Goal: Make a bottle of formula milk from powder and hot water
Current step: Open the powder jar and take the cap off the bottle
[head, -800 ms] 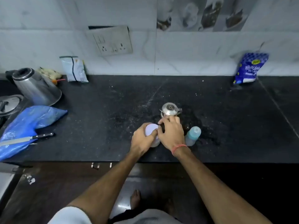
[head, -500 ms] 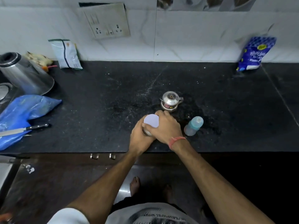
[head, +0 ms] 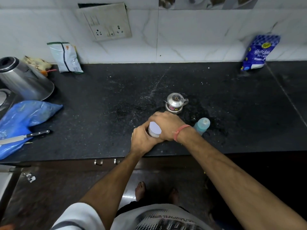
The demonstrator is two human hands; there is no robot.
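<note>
Both hands, left and right, grip the white-lidded container near the bench front edge; the right hand now covers more lid.

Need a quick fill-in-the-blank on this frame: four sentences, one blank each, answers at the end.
1. Both hands grip the small container with the pale ____ lid.
2. The steel pot stands just behind the ____ hand.
3. The baby bottle is tinted ____.
4. The knife lies on a ____ plastic bag, away from the left hand.

Answers: purple; right; blue; blue
</note>
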